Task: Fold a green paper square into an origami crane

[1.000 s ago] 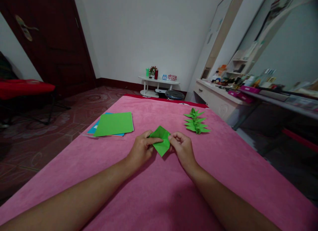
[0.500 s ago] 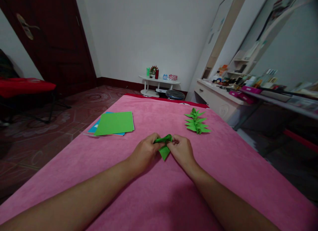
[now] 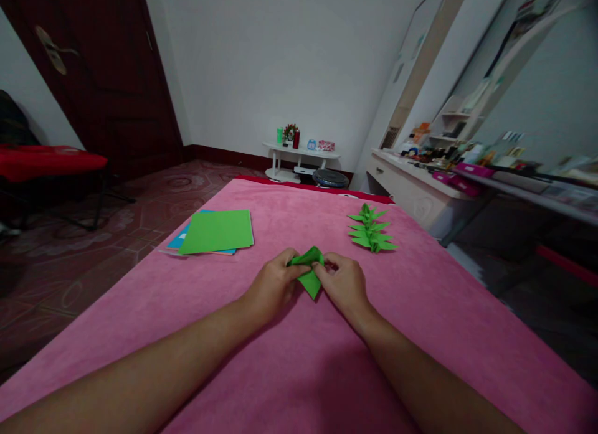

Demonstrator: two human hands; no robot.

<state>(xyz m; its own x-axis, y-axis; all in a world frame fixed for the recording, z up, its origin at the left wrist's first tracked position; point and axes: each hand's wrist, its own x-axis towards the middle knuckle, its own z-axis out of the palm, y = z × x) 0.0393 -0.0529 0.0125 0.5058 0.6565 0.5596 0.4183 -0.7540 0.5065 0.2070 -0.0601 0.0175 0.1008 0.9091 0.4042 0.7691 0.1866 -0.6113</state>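
Between my two hands is a folded piece of green origami paper (image 3: 312, 283), with one pointed corner hanging down toward me. My left hand (image 3: 275, 278) pinches its left side, the thumb lying across the front. On the right edge, the thumb and fingers of my right hand (image 3: 343, 281) are closed on the same paper. Ahead to the left lies a stack of square paper (image 3: 217, 230), green on top with blue showing beneath. Folded green paper pieces (image 3: 372, 228) with spiky points stand in a row ahead to the right.
A pink cloth (image 3: 280, 372) covers the table under my arms. Beyond it, a low white stand (image 3: 303, 151) holds small items by the wall. A cluttered dresser (image 3: 415, 175) runs along the right; a red folding chair (image 3: 51, 160) is at the left.
The green paper has tilted so more of its front face shows, and its lower point has shifted slightly right. Both hands keep hold of it.
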